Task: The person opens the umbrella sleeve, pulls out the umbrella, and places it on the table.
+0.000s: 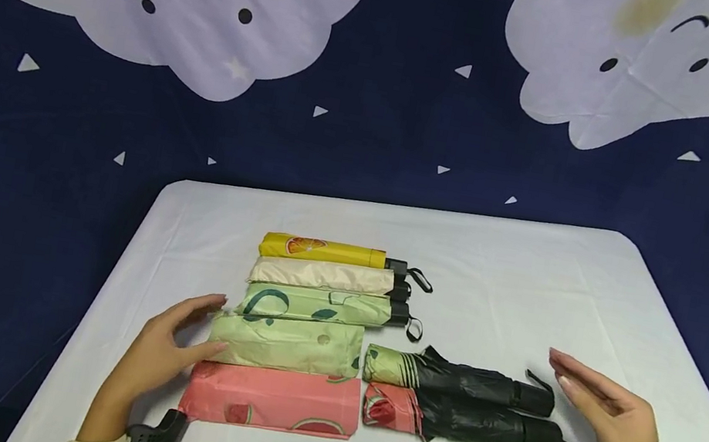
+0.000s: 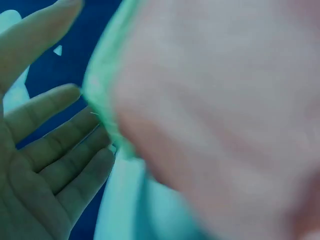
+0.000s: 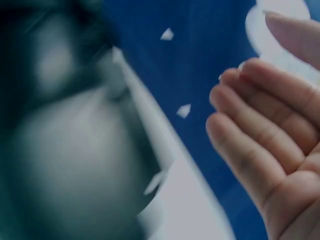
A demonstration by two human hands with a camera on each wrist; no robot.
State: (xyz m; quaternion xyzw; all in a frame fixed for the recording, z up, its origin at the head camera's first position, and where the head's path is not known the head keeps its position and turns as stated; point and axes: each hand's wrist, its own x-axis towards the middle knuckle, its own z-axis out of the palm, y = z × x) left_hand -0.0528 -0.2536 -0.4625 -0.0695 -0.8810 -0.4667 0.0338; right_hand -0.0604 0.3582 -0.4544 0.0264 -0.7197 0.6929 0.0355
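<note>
Our left grip (image 1: 160,349) and right grip (image 1: 626,427) have thumbs parted, clamped on nothing.
Between them on our table (image 1: 512,286), green sleeve (image 1: 294,348) and pink sleeve (image 1: 275,402) lie end-on beside black umbrellas (image 1: 469,422), seemingly paired by matching cloth.

We find a yellow umbrella (image 1: 349,254), cream umbrella (image 1: 324,275) and green umbrella (image 1: 350,309) sleeved, parallel to the far edge of the table (image 1: 499,284). Toward the near edge, a green sleeve (image 1: 288,344) and pink sleeve (image 1: 276,394) adjoin a green-ended black umbrella (image 1: 475,383) and red-ended black umbrella (image 1: 476,422).
</note>
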